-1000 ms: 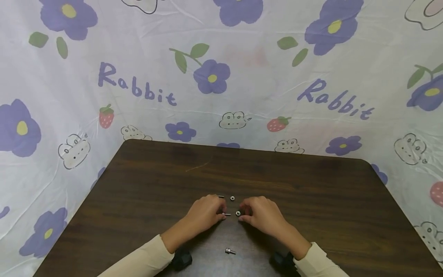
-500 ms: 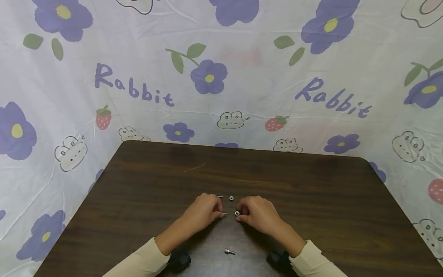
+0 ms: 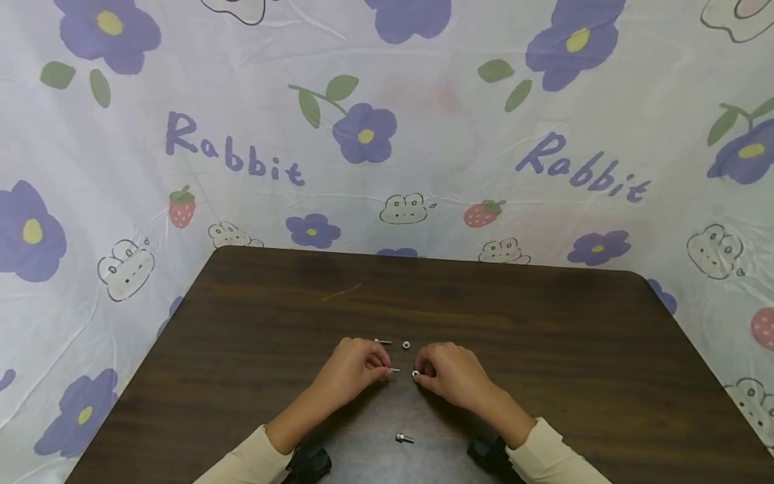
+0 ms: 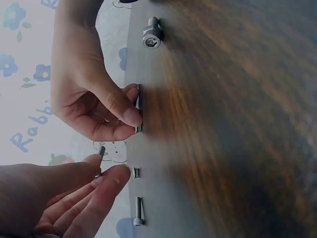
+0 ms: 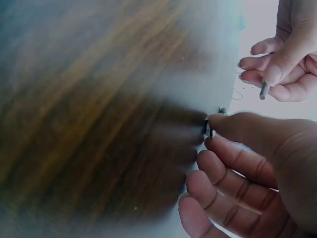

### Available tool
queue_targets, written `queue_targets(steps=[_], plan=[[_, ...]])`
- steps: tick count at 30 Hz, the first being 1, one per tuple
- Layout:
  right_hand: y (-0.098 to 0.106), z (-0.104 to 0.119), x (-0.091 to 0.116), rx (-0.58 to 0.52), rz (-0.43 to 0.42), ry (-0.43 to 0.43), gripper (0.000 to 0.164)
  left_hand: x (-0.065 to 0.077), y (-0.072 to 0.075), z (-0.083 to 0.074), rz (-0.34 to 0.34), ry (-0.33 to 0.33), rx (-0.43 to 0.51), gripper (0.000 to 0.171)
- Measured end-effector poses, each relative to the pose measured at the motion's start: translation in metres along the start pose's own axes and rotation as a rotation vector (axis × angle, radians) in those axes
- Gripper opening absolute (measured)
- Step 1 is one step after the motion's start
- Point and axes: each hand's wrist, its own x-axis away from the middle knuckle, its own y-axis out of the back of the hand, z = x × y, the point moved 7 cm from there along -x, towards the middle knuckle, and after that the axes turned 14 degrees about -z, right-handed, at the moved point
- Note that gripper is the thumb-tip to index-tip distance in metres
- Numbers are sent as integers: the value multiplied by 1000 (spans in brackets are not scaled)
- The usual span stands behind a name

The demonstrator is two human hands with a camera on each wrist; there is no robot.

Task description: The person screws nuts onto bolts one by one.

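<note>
My left hand (image 3: 351, 365) pinches a small metal bolt (image 3: 396, 370) between thumb and fingers. The threaded end sticks out towards the right, lifted off the table in the left wrist view. To its right, the thumb and index finger of my right hand (image 3: 455, 373) pinch a hex nut (image 5: 208, 131) down at the tabletop. A short gap separates bolt and nut. Just beyond the hands lie a second bolt (image 3: 383, 342) and a loose nut (image 3: 406, 345). Nearer my body is a bolt with a nut threaded on it (image 3: 404, 438).
The dark wooden table (image 3: 242, 323) stretches out on both sides. A patterned cloth (image 3: 423, 154) hangs along its far edge. Dark wrist-worn devices (image 3: 310, 464) sit under both wrists.
The left hand has taken up the bolt, which earlier lay at its fingertips, and raised it slightly. The right fingers have closed around the nut, now partly covered.
</note>
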Motion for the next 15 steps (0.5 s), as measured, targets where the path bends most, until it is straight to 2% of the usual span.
queue_targets(steps=[4,15], plan=[[-1,2,2,12,9,40,14,1,0,0,-5,10,45,9],[0,10,6,58,-22,138,15,0,4,0,-18,-4,83,7]])
